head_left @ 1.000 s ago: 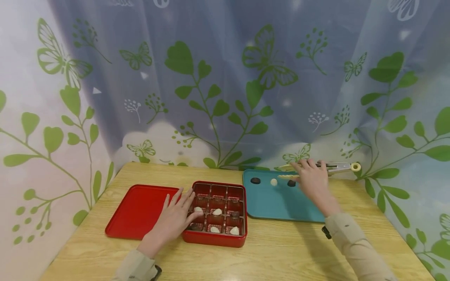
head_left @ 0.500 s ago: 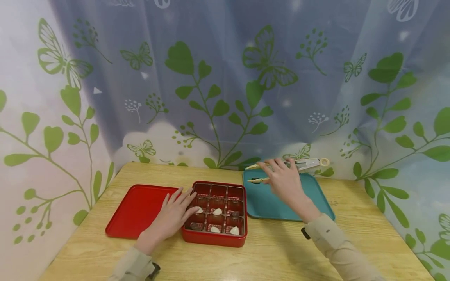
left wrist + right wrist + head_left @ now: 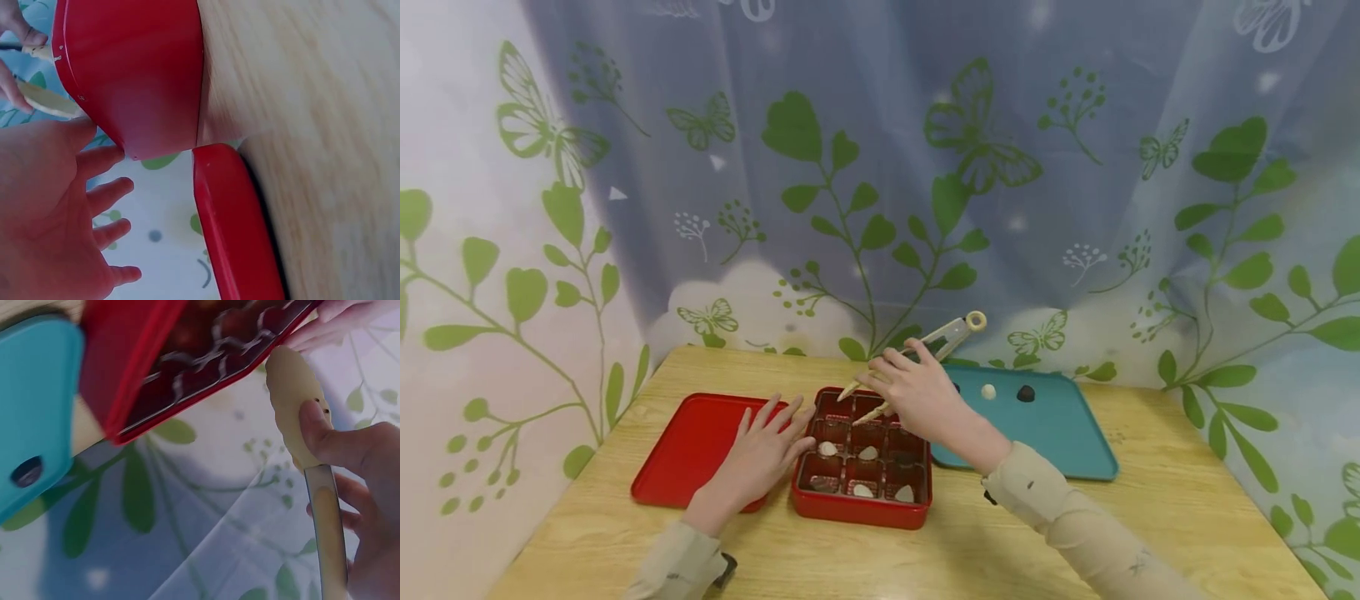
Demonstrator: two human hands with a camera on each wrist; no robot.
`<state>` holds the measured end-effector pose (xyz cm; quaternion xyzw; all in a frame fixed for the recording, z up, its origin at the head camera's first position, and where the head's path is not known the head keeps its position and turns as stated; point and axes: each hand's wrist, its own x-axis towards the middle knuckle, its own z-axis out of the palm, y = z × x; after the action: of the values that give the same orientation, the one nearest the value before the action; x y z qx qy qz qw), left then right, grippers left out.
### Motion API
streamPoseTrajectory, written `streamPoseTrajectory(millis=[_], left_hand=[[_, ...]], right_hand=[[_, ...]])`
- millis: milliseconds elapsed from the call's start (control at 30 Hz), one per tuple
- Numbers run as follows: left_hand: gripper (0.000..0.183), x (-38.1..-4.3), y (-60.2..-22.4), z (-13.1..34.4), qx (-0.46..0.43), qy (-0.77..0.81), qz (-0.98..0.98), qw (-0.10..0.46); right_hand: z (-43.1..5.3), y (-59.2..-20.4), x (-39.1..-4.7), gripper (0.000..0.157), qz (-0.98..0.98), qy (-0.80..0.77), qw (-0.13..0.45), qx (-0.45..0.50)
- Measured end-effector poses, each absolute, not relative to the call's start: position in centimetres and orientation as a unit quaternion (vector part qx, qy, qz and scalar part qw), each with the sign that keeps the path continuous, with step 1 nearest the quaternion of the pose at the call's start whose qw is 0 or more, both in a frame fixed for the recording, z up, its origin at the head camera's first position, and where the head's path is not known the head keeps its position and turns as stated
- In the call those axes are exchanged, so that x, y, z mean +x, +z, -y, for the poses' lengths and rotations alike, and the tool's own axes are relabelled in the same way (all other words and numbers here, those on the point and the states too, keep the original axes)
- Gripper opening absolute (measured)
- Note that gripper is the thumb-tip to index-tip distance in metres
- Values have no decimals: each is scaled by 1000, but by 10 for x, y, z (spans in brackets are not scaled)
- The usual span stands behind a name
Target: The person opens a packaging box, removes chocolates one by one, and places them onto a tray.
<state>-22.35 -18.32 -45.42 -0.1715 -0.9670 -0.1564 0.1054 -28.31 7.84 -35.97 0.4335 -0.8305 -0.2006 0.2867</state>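
My right hand point(image 3: 925, 400) grips kitchen tongs point(image 3: 946, 335) with cream tips and metal arms. The tips stand apart over the back left compartments of a red box point(image 3: 859, 510), and no piece shows between them. In the right wrist view the thumb lies along one cream tong head point(image 3: 292, 394). White chocolates point(image 3: 862, 492) and dark ones point(image 3: 824, 483) sit in the box's front and middle compartments. At the box's left rim is my left hand point(image 3: 758, 454), fingers spread and nearly straight; the left wrist view has its fingertips close by the red wall.
A teal tray point(image 3: 1037, 442) stands right of the box, with a white chocolate point(image 3: 988, 391) and a dark chocolate point(image 3: 1026, 392) on it; another dark one is partly behind my right hand. The red lid point(image 3: 681, 454) lies left of the box. A patterned curtain point(image 3: 850, 208) hangs behind the table.
My right hand has carried the tongs leftward from above the teal tray to above the red box. The chocolates on the tray have come back into view. My left hand stays by the box.
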Motion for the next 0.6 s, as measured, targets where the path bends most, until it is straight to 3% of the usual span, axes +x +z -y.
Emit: streamPoseTrajectory(millis=[400,600], left_hand=[[57,-224,-452,187,-168,-150,972,73],[58,-223,-449,189,-168,-154,972,59]], right_hand=[[-25,-360,-269,51,809,-296,206,464],[-6,-367,-269,45,800,-339,196,455]])
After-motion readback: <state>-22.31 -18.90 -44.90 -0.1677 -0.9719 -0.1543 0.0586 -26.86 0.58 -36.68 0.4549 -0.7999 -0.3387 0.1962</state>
